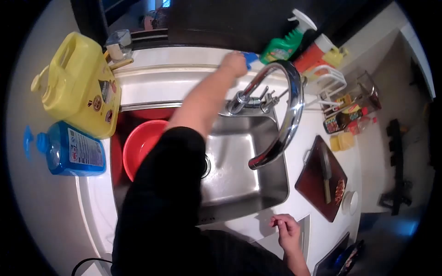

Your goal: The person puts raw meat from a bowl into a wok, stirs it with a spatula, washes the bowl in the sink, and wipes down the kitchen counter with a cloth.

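Observation:
My left hand (235,64) reaches across the sink to the back ledge, its fingers closed on a blue cloth (250,59). The cloth lies against the ledge, just left of a green spray bottle (280,49). Below and to the right of this hand stands the curved chrome faucet (294,110). My right hand (286,230) hovers over the counter's front edge, below the sink's right corner. Its fingers are curled in and the thumb rests against them, with nothing visible in them. The steel sink (239,179) has a red basin (138,142) at its left, partly hidden by my left arm.
A yellow jug (85,87) and a blue bottle (76,152) stand left of the sink. On the right, a dark cutting board (313,179) holds a knife (326,172) and some food (340,191). Behind it are a white rack (331,76), sauce bottles (343,120) and a yellow sponge (343,141).

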The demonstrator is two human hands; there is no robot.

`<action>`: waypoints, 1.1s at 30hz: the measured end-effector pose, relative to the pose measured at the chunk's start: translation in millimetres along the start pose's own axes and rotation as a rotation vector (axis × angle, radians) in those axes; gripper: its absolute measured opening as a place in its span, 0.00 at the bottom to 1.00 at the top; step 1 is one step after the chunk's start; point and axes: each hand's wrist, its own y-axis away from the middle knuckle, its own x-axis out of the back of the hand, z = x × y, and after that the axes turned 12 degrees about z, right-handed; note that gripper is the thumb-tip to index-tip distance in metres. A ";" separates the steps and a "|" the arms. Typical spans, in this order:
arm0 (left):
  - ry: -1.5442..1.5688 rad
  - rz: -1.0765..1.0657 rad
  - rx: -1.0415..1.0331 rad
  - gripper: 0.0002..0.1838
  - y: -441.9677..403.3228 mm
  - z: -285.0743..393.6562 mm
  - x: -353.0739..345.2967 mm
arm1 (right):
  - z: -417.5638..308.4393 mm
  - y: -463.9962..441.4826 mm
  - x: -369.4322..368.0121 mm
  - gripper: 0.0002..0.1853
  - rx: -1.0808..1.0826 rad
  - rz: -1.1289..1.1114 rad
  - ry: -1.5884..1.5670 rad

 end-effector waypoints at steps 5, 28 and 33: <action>-0.065 0.056 0.137 0.13 36.4 -41.9 55.7 | -9.2 1.3 -0.8 0.07 0.009 0.037 -0.041; 0.090 0.082 -0.295 0.22 50.2 16.6 26.0 | -28.3 31.6 -19.3 0.07 -0.029 0.082 -0.045; -0.099 -0.051 -0.589 0.21 71.3 -30.8 43.3 | -27.2 22.1 -16.9 0.08 -0.042 0.066 -0.011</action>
